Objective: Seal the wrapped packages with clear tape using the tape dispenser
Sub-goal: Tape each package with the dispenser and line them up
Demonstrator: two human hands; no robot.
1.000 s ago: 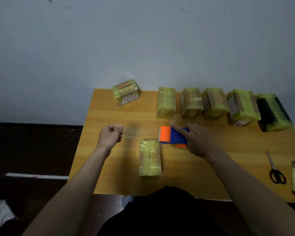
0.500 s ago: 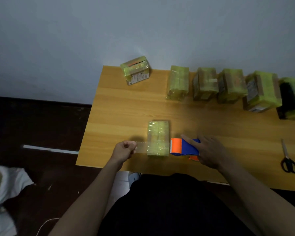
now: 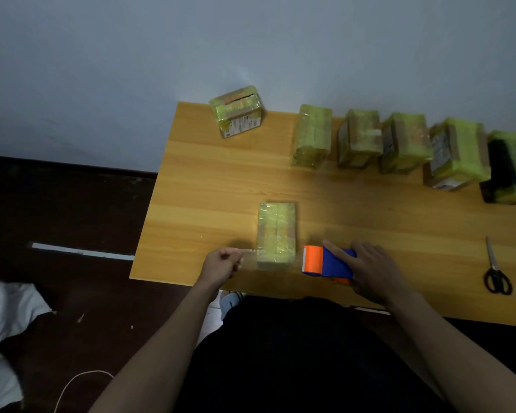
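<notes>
- head view: left hand curled tight, pinching the loose end of the clear tape just left of the near package.
- right hand wrapped round the orange and blue tape dispenser, pointer finger lying straight along its top, just right of the same package.
- near package lying flat near the front edge of the wooden table, tape stretched over its near end, between the two hands.
- six more wrapped packages lined up far back by the wall, well apart from the hands.
- scissors off to the right, not touched.
- could go wrong: tape may twist or stick to itself if pulled crooked or let slack.
- could also land slanted and miss the seam, since only one short end is held.
- light package might slide or lift when the sticky tape is tugged, with nothing pressing it down.
- hard to see: tape itself, almost see-through, so can't tell whether already touching the package top.
- dispenser's cutting blade hidden.
- right edge cuts off the last dark package and a yellowish thing beside the scissors.
</notes>
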